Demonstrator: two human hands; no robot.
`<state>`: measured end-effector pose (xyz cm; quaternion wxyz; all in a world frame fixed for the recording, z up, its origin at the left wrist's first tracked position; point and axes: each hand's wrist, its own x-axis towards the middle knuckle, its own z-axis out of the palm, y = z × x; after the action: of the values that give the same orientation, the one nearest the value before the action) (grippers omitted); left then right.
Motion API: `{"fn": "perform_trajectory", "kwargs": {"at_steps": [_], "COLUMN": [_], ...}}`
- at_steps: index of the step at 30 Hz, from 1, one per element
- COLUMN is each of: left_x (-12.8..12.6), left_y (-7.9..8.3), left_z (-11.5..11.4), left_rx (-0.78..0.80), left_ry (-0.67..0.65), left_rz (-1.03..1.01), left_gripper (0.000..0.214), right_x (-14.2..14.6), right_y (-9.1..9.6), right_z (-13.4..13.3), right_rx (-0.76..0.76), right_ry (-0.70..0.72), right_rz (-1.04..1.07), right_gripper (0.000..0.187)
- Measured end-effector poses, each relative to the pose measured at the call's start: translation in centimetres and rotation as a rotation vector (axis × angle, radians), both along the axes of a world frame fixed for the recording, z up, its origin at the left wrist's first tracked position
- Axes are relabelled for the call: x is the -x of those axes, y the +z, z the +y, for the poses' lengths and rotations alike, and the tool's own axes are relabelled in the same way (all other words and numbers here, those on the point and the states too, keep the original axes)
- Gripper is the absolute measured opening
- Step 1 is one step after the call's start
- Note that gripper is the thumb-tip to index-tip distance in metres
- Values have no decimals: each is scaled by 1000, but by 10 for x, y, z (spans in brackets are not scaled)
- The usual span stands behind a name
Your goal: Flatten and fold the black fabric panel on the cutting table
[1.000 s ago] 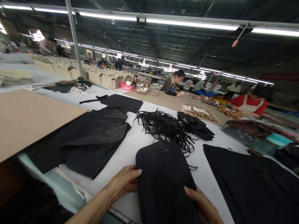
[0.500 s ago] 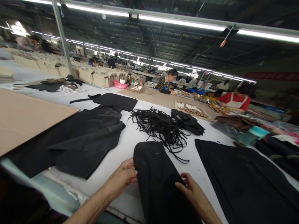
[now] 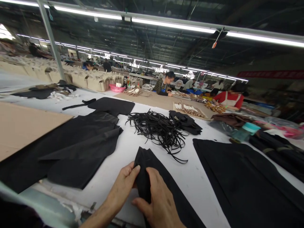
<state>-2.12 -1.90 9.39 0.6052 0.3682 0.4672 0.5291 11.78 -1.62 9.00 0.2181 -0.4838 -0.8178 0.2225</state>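
A black sheet of fabric or leather lies in front of me, its left edge bunched and raised. My left hand pinches that edge between thumb and fingers. Over the same edge curls my right hand, fingers on top and thumb spread to the left side, gripping the fold. Just beyond the sheet is a tangled pile of thin black strips. More black panels lie on both sides: a layered stack on the left and a broad stack on the right.
The white table carries a brown board at left, smaller black pieces beyond the strips, and a teal-lidded container at right. A pink basket stands farther back. Co-workers sit across the table, one in red.
My right hand has moved left across the sheet onto its left edge, beside my left hand. The sheet's edge, flat before, is now folded up and bunched. The view has shifted slightly.
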Motion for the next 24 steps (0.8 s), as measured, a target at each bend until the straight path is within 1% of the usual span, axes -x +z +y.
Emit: {"fn": "perform_trajectory", "kwargs": {"at_steps": [3, 5, 9, 11, 15, 17, 18, 19, 20, 22, 24], "left_x": [2, 3, 3, 3, 0, 1, 3, 7, 12, 24, 36], "left_y": [0, 0, 2, 3, 0, -3, -4, -5, -7, -10, -14], "left_z": [-2, -2, -2, -2, -4, -6, -7, -9, -10, -14, -16], "left_rx": [8, 25, 52, 41, -2, -13, -3, 17, 45, 109, 160], "left_ry": [-24, -36, -61, -96, -175, -187, -193, -200, -207, -225, -256], "left_rz": [-34, -62, -87, -97, -77, -53, -36, -18, 1, 53, 120], "left_gripper": [48, 52, 56, 57, 55, 54, 56, 57, 60, 63, 63], "right_x": [-11, -17, -17, -13, -3, -3, -6, -11, -18, -36, -54], "right_y": [-22, -28, -24, -21, -16, -8, -3, 3, 9, 19, 23], "right_z": [-1, -1, -4, -5, -2, 3, 6, 10, 15, 25, 35], "right_rx": [-245, -339, -472, -539, -601, -577, -534, -470, -386, -190, -32], "right_ry": [53, 92, 9, -30, -62, -26, -13, -29, -70, -213, -289], "right_rz": [-45, -79, -194, -271, -401, -383, -342, -286, -221, -102, -1], "right_gripper": [64, 58, 36, 30, 23, 24, 25, 26, 27, 31, 32]}}
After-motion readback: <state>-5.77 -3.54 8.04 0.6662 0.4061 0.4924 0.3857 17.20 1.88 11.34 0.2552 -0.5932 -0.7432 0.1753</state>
